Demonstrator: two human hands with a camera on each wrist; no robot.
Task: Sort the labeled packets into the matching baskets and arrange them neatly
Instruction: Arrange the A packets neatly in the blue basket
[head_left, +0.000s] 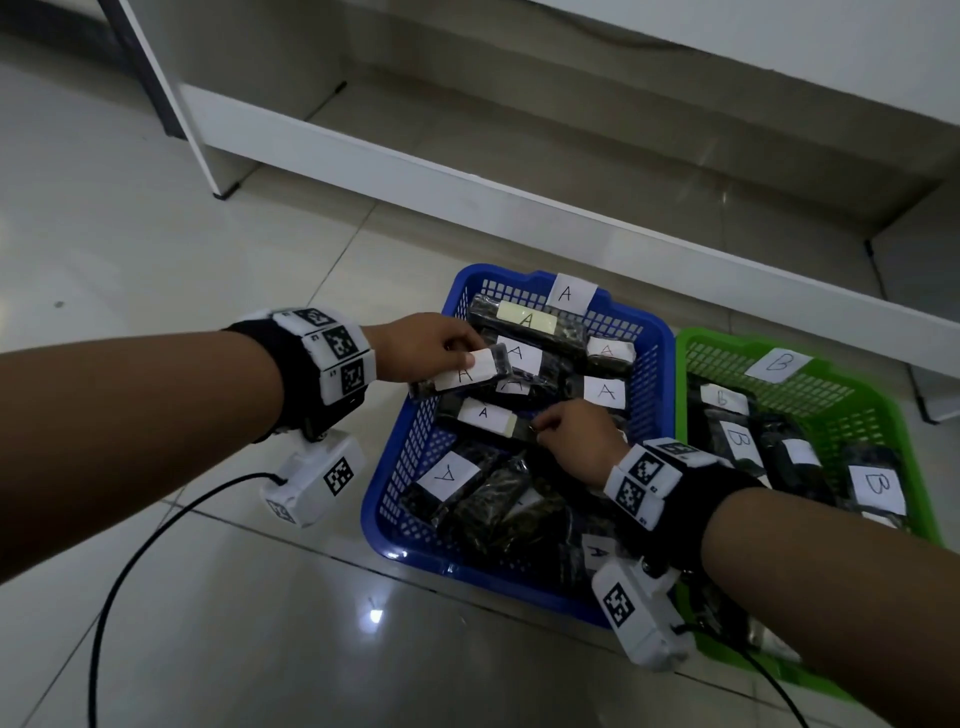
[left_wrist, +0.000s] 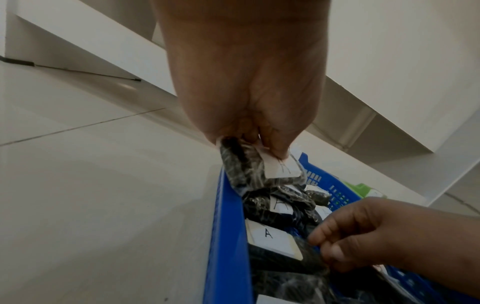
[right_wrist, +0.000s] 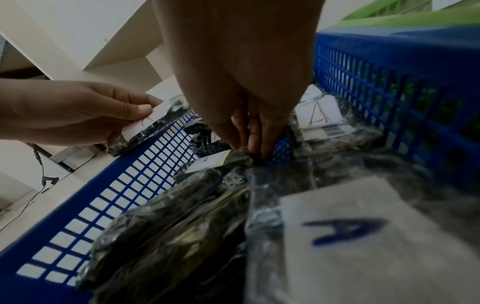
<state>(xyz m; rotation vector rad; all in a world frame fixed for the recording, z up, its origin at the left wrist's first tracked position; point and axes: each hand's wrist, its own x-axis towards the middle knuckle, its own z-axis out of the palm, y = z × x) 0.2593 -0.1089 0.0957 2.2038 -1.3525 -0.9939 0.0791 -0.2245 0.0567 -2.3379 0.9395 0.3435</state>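
1. The dark, clear-wrapped packet with a white paper "A" label (head_left: 462, 374) is held just above the far-left rim of the blue plastic lattice basket (head_left: 400, 457). It looks light and soft, its glossy film probably slippery, so the paper label band is the surest place to hold it.
2. The left hand (head_left: 421, 348) pinches that packet at the label, thumb on top, fingers (right_wrist: 122, 102) curled beneath.
3. The right hand (head_left: 576, 441) reaches into the basket's middle, its fingertips (right_wrist: 255, 144) closed on the end of another dark packet labelled "A" (head_left: 485, 415) lying there.
4. The basket is crowded with overlapping packets; a patch of bare lattice floor beside the right fingertips looks like the only open room.
5. The green plastic basket marked "B" (head_left: 810, 395) touches the blue one's right side, on the tiled floor (head_left: 208, 597), leaving free approach from the left and near edges.
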